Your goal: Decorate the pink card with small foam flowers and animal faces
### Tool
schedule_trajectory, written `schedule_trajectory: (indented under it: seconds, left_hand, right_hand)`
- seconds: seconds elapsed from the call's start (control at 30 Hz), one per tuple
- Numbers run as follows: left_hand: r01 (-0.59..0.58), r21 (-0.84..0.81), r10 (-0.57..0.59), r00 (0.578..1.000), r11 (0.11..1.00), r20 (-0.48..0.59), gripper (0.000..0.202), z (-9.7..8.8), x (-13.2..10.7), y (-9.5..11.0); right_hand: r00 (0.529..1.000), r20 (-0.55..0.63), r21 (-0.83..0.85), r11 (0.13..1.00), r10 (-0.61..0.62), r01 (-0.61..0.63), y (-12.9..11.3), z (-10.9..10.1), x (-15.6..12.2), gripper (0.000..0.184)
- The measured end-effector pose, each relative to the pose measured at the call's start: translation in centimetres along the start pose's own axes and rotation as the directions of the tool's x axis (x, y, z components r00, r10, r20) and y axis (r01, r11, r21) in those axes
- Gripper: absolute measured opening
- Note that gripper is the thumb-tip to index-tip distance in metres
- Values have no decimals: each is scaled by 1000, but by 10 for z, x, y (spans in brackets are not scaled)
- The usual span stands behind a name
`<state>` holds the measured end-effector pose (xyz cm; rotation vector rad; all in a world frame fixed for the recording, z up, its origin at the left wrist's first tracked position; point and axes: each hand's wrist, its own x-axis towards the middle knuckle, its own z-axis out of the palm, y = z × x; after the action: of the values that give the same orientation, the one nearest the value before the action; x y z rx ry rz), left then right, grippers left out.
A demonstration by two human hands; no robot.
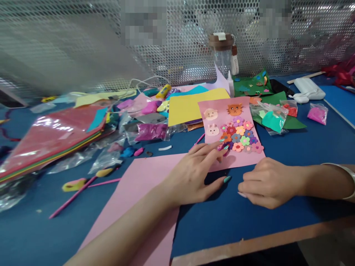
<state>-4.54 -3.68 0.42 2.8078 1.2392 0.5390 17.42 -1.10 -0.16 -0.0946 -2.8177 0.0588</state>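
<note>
My left hand point(198, 168) reaches in from the lower left, palm down with fingers stretched out. Its green-nailed fingertips touch the lower left of a cluster of colourful foam flowers point(244, 140) on a pink sheet point(222, 162). Above the flowers sit an orange cat face point(235, 109) and two pale animal faces, a pig point(211, 113) and a rabbit point(213, 129). My right hand point(269, 183) rests closed on the blue table, just below the sheet's lower right corner. Its curled fingers hide whatever may be inside. A larger pink sheet point(149, 177) lies under my left forearm.
Bags of coloured clay point(151, 132), a yellow sheet point(188, 109) and a red folder point(58, 133) crowd the back and left. Pink sticks point(72, 197) lie at left. A brown-lidded bottle point(222, 55) stands against the perforated metal screen. A white case point(309, 88) lies at right.
</note>
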Motion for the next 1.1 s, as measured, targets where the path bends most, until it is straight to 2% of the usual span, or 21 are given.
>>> schedule_trajectory:
  seconds: [0.1, 0.27, 0.37, 0.43, 0.53, 0.6, 0.7, 0.83, 0.9, 1.03, 1.1]
  left_hand:
    - [-4, -6, 4, 1000, 1000, -10, 34, 1, 0, -1]
    - [-12, 21, 15, 993, 1000, -119, 33, 0, 2, -4]
    - [1, 52, 8, 986, 999, -169, 30, -2, 2, -3]
    - [-3, 45, 13, 975, 999, -222, 22, -3, 2, -1]
    - [-62, 18, 65, 949, 998, -309, 11, -1, 3, 5]
    - [-118, 21, 118, 932, 993, -341, 9, 1, 5, 9]
    - [-164, 73, 179, 911, 984, -371, 12, 3, 7, 13]
    - [-168, 108, 198, 887, 980, -418, 11, 2, 10, 19]
    - [-159, 129, 200, 879, 979, -432, 13, 2, 11, 24]
    - [-140, 221, 218, 898, 965, -382, 21, 5, 15, 28]
    - [-156, 237, 235, 905, 959, -355, 21, 8, 16, 26]
  right_hand:
    - [1000, -15, 7, 1000, 23, -23, -1, 0, 0, 16]
    - [994, -20, 54, 993, 108, -107, -2, 1, 0, 23]
    - [979, 8, 124, 971, 205, -204, -1, 1, 1, 19]
    - [954, 7, 243, 925, 298, -291, 1, 1, 2, 17]
    - [901, -36, 469, 803, 433, -367, 4, -1, 6, 16]
    - [855, -17, 604, 687, 519, -405, 6, -2, 10, 20]
    - [785, 91, 791, 435, 613, -431, 8, -3, 16, 33]
    - [733, 271, 916, 66, 625, -395, 8, -3, 21, 34]
    - [732, 317, 924, -24, 603, -381, 7, -4, 22, 36]
    - [811, 343, 930, -49, 474, -364, 6, -6, 18, 42]
    - [831, 370, 926, -89, 416, -367, 7, -6, 13, 44]
